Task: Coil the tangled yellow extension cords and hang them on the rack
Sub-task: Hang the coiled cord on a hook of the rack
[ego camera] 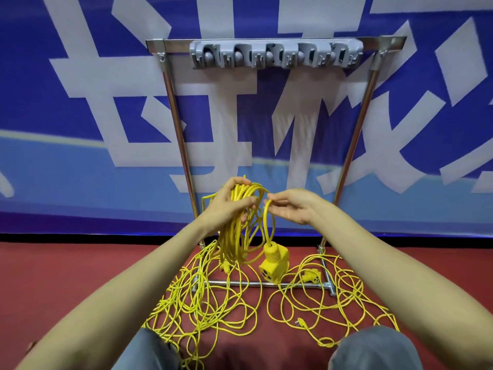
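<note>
- yellow coil [237, 225] hangs from my left hand [229, 206]; fingers and thumb are curled round the gathered top, loops droop toward the floor.
- my right hand [293, 206] is just right of it, palm up and mostly relaxed; only the thumb and a fingertip nip the thick cord [269, 217] at the top of its bend, the other fingers hold nothing.
- key relation: the thick cord bends over at my right fingertips and drops straight down to the socket block [274, 263]. the block hangs below and between the hands, low near the floor; cannot tell if it touches.
- coil's long axis runs up-down; its top is left of my right fingertips and almost touching them.
- judgement: right hand feeds, left hand collects, so the next move is a short sideways pass leftward to lay this bend into the left grip.
- rack [266, 41] stands straight ahead beyond both hands. its grey hook strip [274, 56] is well above and behind the coil, so hanging needs a lift up and forward.
- loose cords [202, 303] lie tangled on the red floor [80, 263], across the rack's base bar, left and right of the block. these are not coiled yet.
- judgement: early in the task, no coil on the hook strip.
- risk, as i judge it: the dangling block could swing and drag loops out of my left grip.
</note>
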The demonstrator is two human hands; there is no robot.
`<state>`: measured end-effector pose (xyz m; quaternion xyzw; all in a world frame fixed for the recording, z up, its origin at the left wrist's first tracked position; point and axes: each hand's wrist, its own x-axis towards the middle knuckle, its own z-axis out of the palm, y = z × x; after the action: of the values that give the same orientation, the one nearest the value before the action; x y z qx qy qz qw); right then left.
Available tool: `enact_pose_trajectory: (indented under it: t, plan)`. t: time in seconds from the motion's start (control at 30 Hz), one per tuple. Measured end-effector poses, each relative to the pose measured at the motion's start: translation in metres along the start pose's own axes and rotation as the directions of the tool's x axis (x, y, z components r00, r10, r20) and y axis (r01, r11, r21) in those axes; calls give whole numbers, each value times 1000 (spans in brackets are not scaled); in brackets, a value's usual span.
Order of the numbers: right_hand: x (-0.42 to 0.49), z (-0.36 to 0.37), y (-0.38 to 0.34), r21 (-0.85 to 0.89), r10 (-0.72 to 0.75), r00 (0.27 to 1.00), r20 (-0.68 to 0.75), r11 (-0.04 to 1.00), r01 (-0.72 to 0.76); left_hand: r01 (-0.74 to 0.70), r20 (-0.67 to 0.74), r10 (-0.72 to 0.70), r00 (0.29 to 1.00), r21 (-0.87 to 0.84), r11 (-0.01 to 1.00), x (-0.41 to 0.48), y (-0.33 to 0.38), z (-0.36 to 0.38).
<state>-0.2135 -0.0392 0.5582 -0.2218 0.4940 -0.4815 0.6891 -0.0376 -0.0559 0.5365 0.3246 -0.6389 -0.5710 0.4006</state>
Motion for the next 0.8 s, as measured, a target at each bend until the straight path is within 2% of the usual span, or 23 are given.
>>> enact_pose_trajectory:
  t: [0.1, 0.33, 0.47, 0.6, 0.67, 0.73, 0.77, 0.8]
  plan:
    - [-6, 3, -7, 83, -57, 997, -50, 995, 61, 5, -7, -5, 1000, 3, 1000, -1, -2, -1]
    - [-6, 22, -5, 380, 34, 997, -72, 925, -4, 31, -11, -31, 999, -44, 999, -5, -4, 3]
    - [-13, 26, -4, 407, 80, 995, -53, 912, -52, 50, 0, -50, 999, 19, 999, -8, -5, 2]
    - [-9, 26, -4, 435, 49, 996, -77, 900, -11, 48, 2, -48, 999, 100, 994, -6, -9, 2]
    - [-3, 22, -5, 377, -13, 994, -112, 925, 55, 55, -16, -54, 998, 68, 996, -4, -10, 3]
    - [2, 18, -6, 235, -71, 991, -116, 967, 97, 83, -52, -82, 995, 1, 997, -4, -10, 7]
    - [2, 17, -7, 88, -89, 989, -117, 991, 100, 109, -77, -114, 990, -69, 992, -3, -9, 11]
    - [2, 14, -6, -142, -112, 986, -126, 985, 94, 135, -108, -153, 982, -160, 978, -3, -9, 16]
